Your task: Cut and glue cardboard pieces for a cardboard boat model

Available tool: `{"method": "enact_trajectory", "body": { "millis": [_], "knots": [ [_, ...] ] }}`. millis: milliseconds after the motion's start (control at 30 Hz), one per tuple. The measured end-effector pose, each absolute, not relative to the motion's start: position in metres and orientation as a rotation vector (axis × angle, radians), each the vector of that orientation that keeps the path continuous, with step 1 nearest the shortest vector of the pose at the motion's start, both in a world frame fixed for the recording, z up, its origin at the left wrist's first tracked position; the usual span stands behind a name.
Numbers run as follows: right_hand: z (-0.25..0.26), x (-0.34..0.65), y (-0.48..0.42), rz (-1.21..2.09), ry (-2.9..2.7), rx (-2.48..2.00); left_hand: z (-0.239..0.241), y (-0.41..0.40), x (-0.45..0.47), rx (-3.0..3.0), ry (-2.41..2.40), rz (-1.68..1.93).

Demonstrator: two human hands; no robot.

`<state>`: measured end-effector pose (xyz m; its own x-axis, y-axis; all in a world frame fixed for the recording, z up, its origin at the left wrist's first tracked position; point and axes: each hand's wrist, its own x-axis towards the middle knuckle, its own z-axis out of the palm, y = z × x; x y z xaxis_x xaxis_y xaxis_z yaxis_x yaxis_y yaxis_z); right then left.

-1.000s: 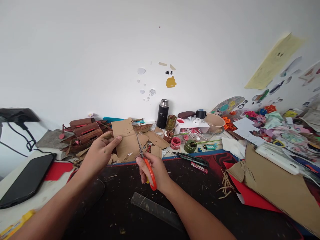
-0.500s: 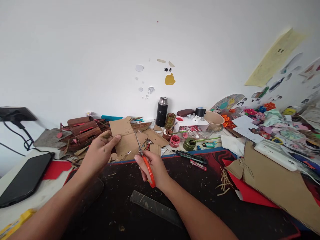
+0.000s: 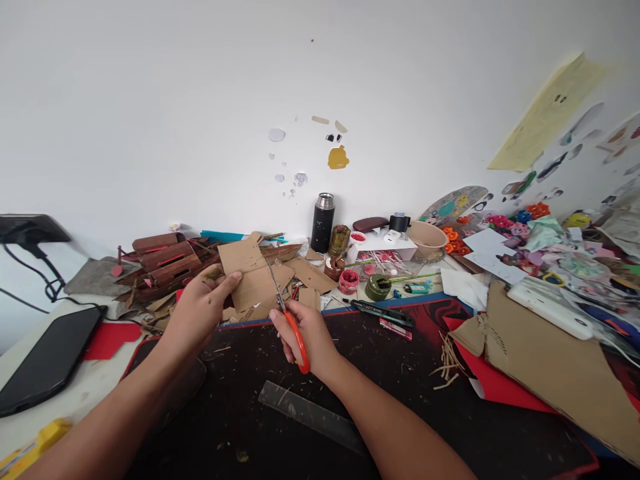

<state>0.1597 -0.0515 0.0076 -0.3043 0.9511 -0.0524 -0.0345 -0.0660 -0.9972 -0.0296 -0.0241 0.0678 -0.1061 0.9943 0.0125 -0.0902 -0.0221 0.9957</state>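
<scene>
My left hand [image 3: 204,297] pinches a small piece of cardboard [image 3: 243,257] by its lower left side, thumb on top. The piece is held up over the back of the mat, in front of other cardboard scraps. My right hand [image 3: 305,333] grips orange-handled scissors [image 3: 299,340], fingers around the handles. Their blades point up and away, at the right edge of the held cardboard. Whether the blades are parted there is too fine to tell. Below my hands a clear ruler [image 3: 310,417] lies on the dark mat [image 3: 240,400].
Cardboard scraps [image 3: 310,273] and a brown model [image 3: 165,260] lie along the back. A black flask [image 3: 323,223], a red paint jar [image 3: 349,281] and a green paint jar [image 3: 379,287] stand beyond the mat. A dark cutter [image 3: 383,312] and large cardboard [image 3: 545,373] are at right.
The view has shifted very slightly. Both hands keep their grips, and the scissors and cardboard stay in nearly the same place.
</scene>
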Motion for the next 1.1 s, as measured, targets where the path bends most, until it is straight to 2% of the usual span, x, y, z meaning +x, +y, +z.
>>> {"method": "enact_trajectory", "body": {
  "millis": [1100],
  "knots": [
    [0.002,0.159,-0.051,1.358,-1.462,-1.223,0.065,-0.022,-0.029,1.027,1.2,1.335]
  ]
}}
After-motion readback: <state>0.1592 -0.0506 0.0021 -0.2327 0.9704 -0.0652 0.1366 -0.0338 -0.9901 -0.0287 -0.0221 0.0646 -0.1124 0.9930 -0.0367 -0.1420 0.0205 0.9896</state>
